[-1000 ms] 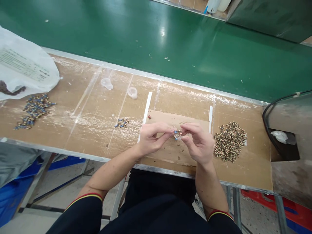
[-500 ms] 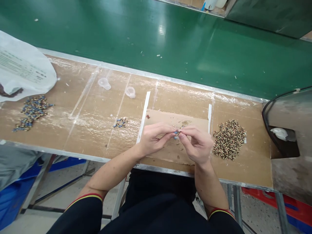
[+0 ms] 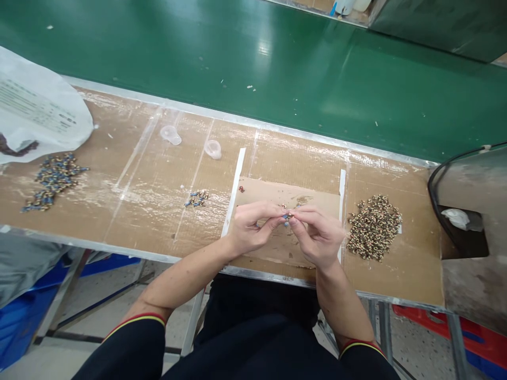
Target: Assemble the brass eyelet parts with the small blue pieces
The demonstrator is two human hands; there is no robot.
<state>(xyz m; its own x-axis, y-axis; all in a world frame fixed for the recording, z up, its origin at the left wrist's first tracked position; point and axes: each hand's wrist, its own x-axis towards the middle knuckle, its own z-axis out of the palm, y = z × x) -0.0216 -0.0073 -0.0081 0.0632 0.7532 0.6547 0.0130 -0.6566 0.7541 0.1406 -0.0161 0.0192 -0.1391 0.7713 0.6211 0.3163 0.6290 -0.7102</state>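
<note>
Over a taped sheet of cardboard (image 3: pixel 269 253), my left hand (image 3: pixel 253 224) and my right hand (image 3: pixel 319 232) meet, thumbs and forefingers pinched together. Between their fingertips sits a small blue and gold metal part (image 3: pixel 285 217); its exact kind is too small to make out. Both hands appear to grip it, and fingers cover most of it. To the right of my right hand lies a pile of small gold and dark metal parts (image 3: pixel 374 228). Left of my left hand is a little group of blue and gold parts (image 3: pixel 197 199).
A larger heap of blue and gold parts (image 3: pixel 57 179) lies at the far left beside a white printed bag (image 3: pixel 43 111). Two clear plastic cups (image 3: pixel 213 149) stand behind the small group. Beyond the bench runs a green conveyor belt (image 3: pixel 198 58). A black cable (image 3: pixel 433 184) curves at the right.
Both hands stay together over the cardboard with the small part at their fingertips. Bits on the green belt have shifted to the left. The view has moved very slightly.
</note>
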